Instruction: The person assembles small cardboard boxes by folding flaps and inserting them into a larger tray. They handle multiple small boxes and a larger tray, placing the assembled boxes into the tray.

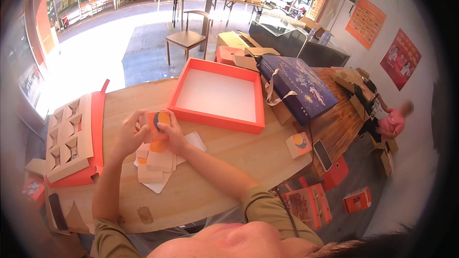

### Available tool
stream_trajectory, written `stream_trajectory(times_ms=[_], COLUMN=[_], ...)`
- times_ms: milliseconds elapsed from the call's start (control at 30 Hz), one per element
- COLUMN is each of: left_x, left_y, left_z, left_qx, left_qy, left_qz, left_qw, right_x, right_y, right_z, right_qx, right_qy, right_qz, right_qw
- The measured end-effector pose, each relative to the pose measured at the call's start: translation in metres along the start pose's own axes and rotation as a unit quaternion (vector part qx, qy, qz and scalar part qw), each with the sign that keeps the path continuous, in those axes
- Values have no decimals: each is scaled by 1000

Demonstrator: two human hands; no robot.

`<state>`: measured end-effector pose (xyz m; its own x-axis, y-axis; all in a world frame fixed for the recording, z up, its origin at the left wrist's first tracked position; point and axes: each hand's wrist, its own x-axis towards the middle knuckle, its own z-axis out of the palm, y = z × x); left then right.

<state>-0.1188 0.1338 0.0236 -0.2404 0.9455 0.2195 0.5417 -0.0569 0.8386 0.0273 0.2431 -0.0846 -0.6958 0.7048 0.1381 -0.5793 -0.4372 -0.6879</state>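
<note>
My left hand [131, 133] and my right hand [172, 134] are raised together over the left middle of the table. Between them they grip a small orange and tan printed card piece [154, 120] with a dark crescent on it. My right thumb presses on its face; the left fingers hold its left side. I cannot tell whether it is flat or folded. Right under the hands lies a loose pile of tan, white and orange card pieces [158, 162]. Just beyond my right hand stands a shallow red box [258, 114] with a white inside.
At the left, a cardboard insert [87, 134] with several square compartments lies on a red box piece. A dark blue gift box [299, 83] with ribbon handles stands right, near a printed square card [299, 145] and a phone [322, 155]. A person [393, 123] in pink is farther right.
</note>
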Motion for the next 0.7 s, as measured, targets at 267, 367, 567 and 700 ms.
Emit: stream_trajectory(times_ms=[267,367,567,700], left_x=[-12,-11,-9,-8], left_y=[25,24,17,14], left_z=[-8,-5,-2,-2], left_qx=[79,89,97,91], left_qy=[-26,-27,-19,-16], left_qz=[-28,-9,16,15], left_qw=[996,996,995,996], right_x=[1,3,3,4], right_y=[5,7,10,11], right_z=[-1,-2,-2,-3], right_qx=[-10,-7,-2,-11], right_qy=[-10,-8,-1,0], right_qz=[-1,0,1,0], right_qw=[1000,1000,1000,1000])
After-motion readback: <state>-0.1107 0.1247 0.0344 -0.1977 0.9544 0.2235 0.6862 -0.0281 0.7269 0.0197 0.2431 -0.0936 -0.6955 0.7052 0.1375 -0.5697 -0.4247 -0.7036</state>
